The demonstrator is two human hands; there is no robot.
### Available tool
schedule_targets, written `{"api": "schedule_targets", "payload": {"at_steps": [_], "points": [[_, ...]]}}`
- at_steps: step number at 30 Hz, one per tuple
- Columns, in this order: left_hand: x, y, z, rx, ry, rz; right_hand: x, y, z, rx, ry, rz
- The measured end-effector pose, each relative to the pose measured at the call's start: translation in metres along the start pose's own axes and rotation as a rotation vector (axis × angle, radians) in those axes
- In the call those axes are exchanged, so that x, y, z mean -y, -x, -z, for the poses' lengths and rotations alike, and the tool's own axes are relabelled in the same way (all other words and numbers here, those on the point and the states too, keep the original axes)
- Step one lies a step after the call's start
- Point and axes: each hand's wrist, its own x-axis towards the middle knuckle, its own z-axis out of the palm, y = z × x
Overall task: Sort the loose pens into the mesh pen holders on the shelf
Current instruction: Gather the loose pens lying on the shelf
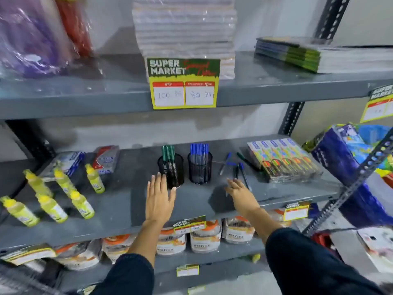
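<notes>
Two black mesh pen holders stand on the middle grey shelf (119,201). The left holder (172,173) has green-capped pens in it, the right holder (200,168) blue-capped pens. Several loose pens (232,165) lie to the right of the blue holder, blue ones and a green one (246,160). My left hand (160,198) is open and flat, its fingertips just in front of the green holder. My right hand (239,191) is open, with its fingers reaching toward the nearest loose pens; it holds nothing.
Yellow glue bottles (63,194) stand at the shelf's left, with boxed packs (106,159) behind them. Colourful pencil boxes (285,160) lie right of the loose pens. A price sign (184,84) hangs from the upper shelf. Packets fill the shelf below.
</notes>
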Motion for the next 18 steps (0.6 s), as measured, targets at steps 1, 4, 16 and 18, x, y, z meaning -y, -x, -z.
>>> {"api": "schedule_targets", "payload": {"at_steps": [1, 4, 16, 18], "points": [[0.005, -0.003, -0.002, -0.001, -0.017, 0.031, -0.004, -0.005, 0.003, 0.015, 0.025, -0.004], [0.019, -0.011, -0.011, 0.022, -0.057, 0.123, -0.015, -0.014, 0.004, 0.007, -0.008, 0.0], [0.028, -0.024, -0.026, 0.103, -0.073, 0.228, -0.016, -0.041, 0.003, -0.071, -0.024, 0.099], [0.028, -0.023, -0.026, 0.106, -0.075, 0.223, -0.014, -0.042, 0.004, -0.069, -0.009, 0.113]]}}
